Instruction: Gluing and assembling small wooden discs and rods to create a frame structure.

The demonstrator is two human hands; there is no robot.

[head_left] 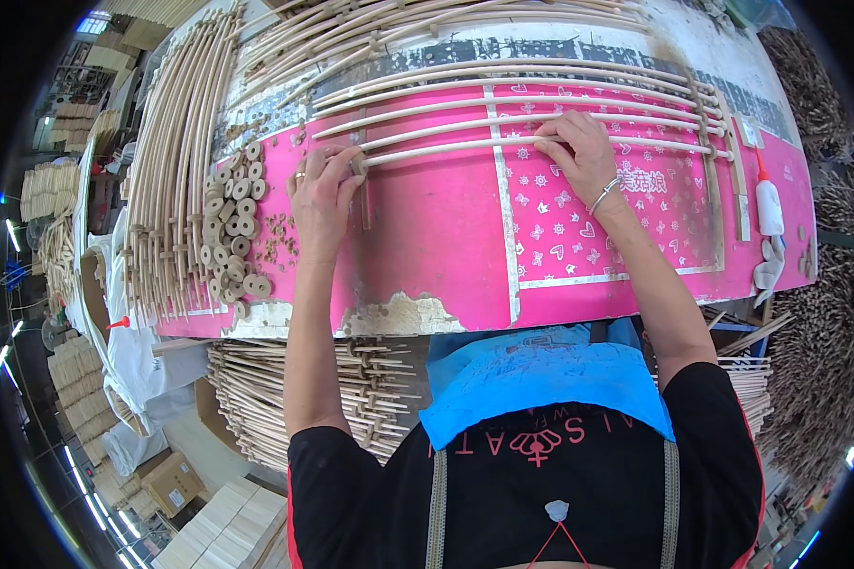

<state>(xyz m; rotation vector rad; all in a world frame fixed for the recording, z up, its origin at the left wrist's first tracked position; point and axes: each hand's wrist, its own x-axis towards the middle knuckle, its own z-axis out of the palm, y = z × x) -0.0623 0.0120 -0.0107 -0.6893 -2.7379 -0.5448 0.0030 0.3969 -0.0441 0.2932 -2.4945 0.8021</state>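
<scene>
A pale wooden rod [446,149] lies crosswise in front of me over the pink table cover [427,256]. My right hand [579,156] pinches this rod right of its middle. At the rod's left end sits a small wooden disc [358,163], and my left hand [324,194] has its fingers closed around it. How far the rod enters the disc is hidden by the fingers. Just beyond, several more rods [427,112] lie parallel, their right ends along an upright wooden strip [712,199].
Loose wooden discs with centre holes [232,223] are heaped left of my left arm, beside tiny wooden bits [280,237]. Bundled rods [176,161] fill the table's left side. A white glue bottle with a red nozzle [769,204] lies at the right edge. More rods [313,398] are stacked below the table.
</scene>
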